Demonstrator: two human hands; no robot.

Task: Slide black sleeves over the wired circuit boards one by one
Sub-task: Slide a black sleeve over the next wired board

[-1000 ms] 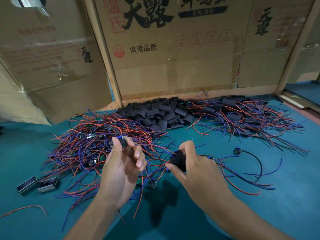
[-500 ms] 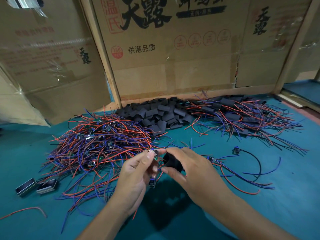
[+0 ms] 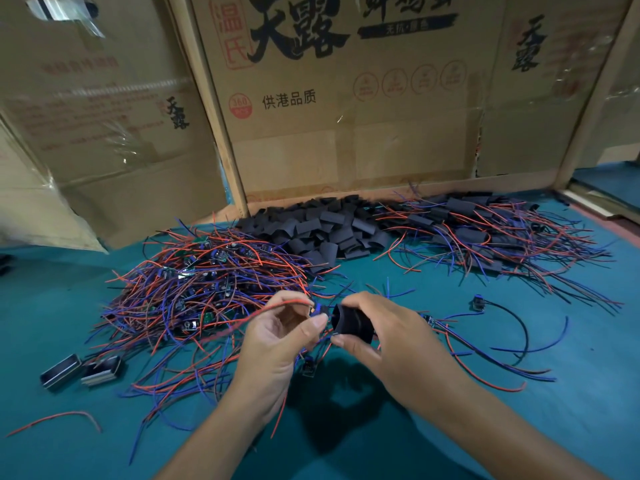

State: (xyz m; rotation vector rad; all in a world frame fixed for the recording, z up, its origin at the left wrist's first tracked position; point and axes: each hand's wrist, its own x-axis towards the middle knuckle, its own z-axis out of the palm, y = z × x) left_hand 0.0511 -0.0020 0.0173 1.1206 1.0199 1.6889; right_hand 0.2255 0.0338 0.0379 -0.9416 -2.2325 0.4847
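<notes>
Single head-worn view, facing forward and down, close over teal tabletop (image 3: 519,427)

- The circuit board (image 3: 317,310) pinched in the left hand (image 3: 277,344) is mostly covered by its fingertips.
- The right hand (image 3: 391,344) covers the black sleeve's (image 3: 351,323) far end.
- Boards in the wire pile (image 3: 204,289) are too small to tell apart.
- The printed cardboard box (image 3: 346,98) is cut off at the top edge.
</notes>
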